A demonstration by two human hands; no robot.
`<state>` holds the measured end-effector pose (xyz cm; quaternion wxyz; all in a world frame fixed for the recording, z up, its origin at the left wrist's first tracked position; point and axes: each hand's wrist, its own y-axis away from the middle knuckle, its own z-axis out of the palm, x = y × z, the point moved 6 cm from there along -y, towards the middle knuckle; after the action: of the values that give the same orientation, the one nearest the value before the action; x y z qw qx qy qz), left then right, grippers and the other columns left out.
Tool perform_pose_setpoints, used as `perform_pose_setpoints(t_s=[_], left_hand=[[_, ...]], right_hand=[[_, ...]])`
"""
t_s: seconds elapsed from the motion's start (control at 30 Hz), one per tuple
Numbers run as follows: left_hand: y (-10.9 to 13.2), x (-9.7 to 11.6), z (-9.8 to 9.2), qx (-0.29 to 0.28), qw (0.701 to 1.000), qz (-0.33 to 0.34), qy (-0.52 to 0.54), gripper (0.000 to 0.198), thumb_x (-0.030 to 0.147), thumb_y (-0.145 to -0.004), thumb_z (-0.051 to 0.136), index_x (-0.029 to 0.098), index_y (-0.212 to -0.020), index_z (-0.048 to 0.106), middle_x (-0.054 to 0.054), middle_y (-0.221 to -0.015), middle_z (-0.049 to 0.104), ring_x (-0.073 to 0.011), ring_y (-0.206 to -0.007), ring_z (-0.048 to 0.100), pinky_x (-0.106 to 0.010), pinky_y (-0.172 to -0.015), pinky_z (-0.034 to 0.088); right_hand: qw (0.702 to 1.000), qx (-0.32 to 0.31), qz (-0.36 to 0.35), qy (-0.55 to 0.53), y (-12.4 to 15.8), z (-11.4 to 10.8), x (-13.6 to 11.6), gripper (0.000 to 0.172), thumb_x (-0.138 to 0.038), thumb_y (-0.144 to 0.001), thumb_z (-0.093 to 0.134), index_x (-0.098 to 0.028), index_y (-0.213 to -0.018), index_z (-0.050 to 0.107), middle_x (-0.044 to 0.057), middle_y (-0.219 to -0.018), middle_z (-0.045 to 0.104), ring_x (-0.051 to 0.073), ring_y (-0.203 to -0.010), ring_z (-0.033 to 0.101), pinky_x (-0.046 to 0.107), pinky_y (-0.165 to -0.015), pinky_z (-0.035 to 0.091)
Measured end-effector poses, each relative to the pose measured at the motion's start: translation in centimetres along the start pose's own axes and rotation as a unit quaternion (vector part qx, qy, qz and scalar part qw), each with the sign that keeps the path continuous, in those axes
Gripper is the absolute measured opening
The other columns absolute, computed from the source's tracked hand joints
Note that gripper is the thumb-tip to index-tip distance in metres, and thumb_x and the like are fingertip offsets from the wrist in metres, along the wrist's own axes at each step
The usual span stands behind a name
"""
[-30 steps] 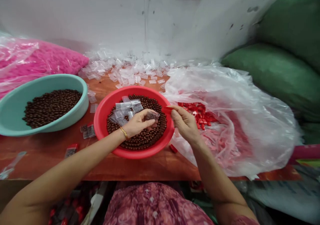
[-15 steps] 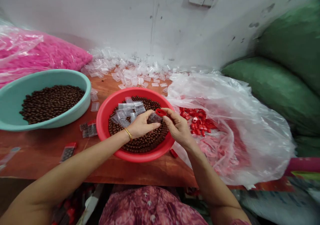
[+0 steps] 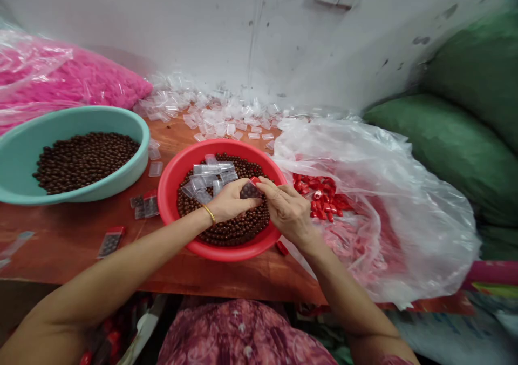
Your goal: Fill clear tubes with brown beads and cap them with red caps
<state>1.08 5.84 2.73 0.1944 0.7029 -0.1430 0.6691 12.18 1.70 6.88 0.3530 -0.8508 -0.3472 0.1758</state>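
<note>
Over the red basin [image 3: 169,214], my left hand [image 3: 230,198] grips a small clear box [image 3: 250,190] with dark balls in it. My right hand [image 3: 288,208] pinches a red cap [image 3: 254,180] at the box's upper end; the fingers hide most of the cap. Brown balls [image 3: 232,234] fill the basin, and several clear cases [image 3: 202,182] lie on them beside my left hand.
On the left stand a teal basin [image 3: 140,157] of brown balls and a pink-filled bag [image 3: 93,79]. Capped boxes [image 3: 111,242] lie near the front edge. Clear cases [image 3: 226,116] are heaped at the back. Red caps [image 3: 324,195] spill from a plastic bag [image 3: 424,219]; green sacks [image 3: 441,138] stand right.
My right fingers have closed over the red cap, which now sits on the box's end and shows less. The camera view has shifted slightly.
</note>
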Motion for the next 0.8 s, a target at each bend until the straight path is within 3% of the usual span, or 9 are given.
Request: perform_pose_setpoints(t_s=[0.1,0.23,0.33,0.4,0.47,0.57,0.7,0.8], left_hand=[[-0.1,0.4,-0.1,0.025,0.999,0.039,-0.017,0.027,0.028,-0.065,0.066,0.014,-0.082,0.05,0.007,-0.06,0.047,-0.0056,-0.051,0.042,-0.019,-0.05,0.034],[-0.1,0.8,-0.5,0.043,0.993,0.091,-0.058,0.021,0.022,-0.062,0.064,0.014,-0.078,0.054,0.004,-0.068,0.051,-0.0089,-0.064,0.045,-0.02,-0.06,0.037],[0.0,0.9,-0.7,0.036,0.99,0.098,-0.097,0.019,0.022,-0.062,0.06,0.014,-0.078,0.055,0.004,-0.068,0.051,-0.0093,-0.063,0.045,-0.021,-0.059,0.037],[0.1,0.9,-0.4,0.015,0.988,0.079,-0.131,0.014,0.021,-0.06,0.058,0.015,-0.072,0.052,0.005,-0.062,0.048,-0.0087,-0.057,0.042,-0.02,-0.054,0.034],[0.3,1.0,0.1,-0.013,0.98,0.064,-0.186,0.011,0.021,-0.058,0.056,0.016,-0.063,0.047,0.006,-0.055,0.042,-0.008,-0.052,0.037,-0.02,-0.049,0.029],[0.7,1.4,0.8,-0.04,0.958,0.069,-0.275,0.014,0.023,-0.057,0.056,0.018,-0.057,0.043,0.006,-0.051,0.04,-0.008,-0.048,0.035,-0.021,-0.046,0.026],[1.2,1.8,1.5,-0.058,0.936,0.086,-0.336,0.01,0.023,-0.059,0.057,0.017,-0.059,0.048,0.004,-0.052,0.043,-0.0093,-0.048,0.037,-0.023,-0.047,0.029],[1.3,1.7,1.7,-0.059,0.915,0.097,-0.387,0.009,0.022,-0.06,0.058,0.016,-0.065,0.056,0.001,-0.056,0.051,-0.0124,-0.051,0.045,-0.024,-0.051,0.035]], right_hand=[[1.0,0.021,0.013,-0.015,0.1,0.1,-0.6,0.05,-0.004,-0.082,0.044,-0.022,-0.129,0.048,0.005,-0.11,0.068,0.015,-0.075,0.062,0.028,-0.068,0.053],[0.998,0.036,0.033,-0.036,-0.2,-0.2,-1.3,0.045,-0.004,-0.08,0.042,-0.023,-0.118,0.056,0.007,-0.113,0.067,0.015,-0.073,0.063,0.029,-0.066,0.053],[0.996,0.017,0.041,-0.078,-0.8,-0.7,-1.0,0.037,-0.008,-0.079,0.045,-0.022,-0.11,0.06,0.006,-0.104,0.07,0.014,-0.066,0.062,0.028,-0.062,0.053],[0.988,0.023,0.089,-0.127,-1.4,-0.9,-0.1,0.03,-0.015,-0.082,0.046,-0.022,-0.107,0.061,0.005,-0.09,0.071,0.013,-0.064,0.061,0.028,-0.061,0.052],[0.965,0.057,0.163,-0.196,-1.9,-0.8,1.1,0.026,-0.024,-0.087,0.043,-0.022,-0.104,0.062,0.003,-0.078,0.069,0.013,-0.063,0.06,0.028,-0.062,0.051],[0.91,0.084,0.257,-0.316,-2.5,0.8,2.1,0.034,-0.036,-0.092,0.034,-0.021,-0.105,0.062,0.003,-0.078,0.064,0.011,-0.058,0.055,0.026,-0.058,0.049],[0.844,0.0,0.332,-0.421,-2.9,4.3,1.9,0.047,-0.045,-0.093,0.022,-0.021,-0.116,0.056,0.005,-0.093,0.063,0.01,-0.063,0.056,0.023,-0.056,0.048],[0.826,-0.069,0.344,-0.441,-2.5,5.6,1.8,0.051,-0.046,-0.094,0.019,-0.02,-0.125,0.05,0.006,-0.104,0.062,0.012,-0.08,0.06,0.025,-0.069,0.051]])
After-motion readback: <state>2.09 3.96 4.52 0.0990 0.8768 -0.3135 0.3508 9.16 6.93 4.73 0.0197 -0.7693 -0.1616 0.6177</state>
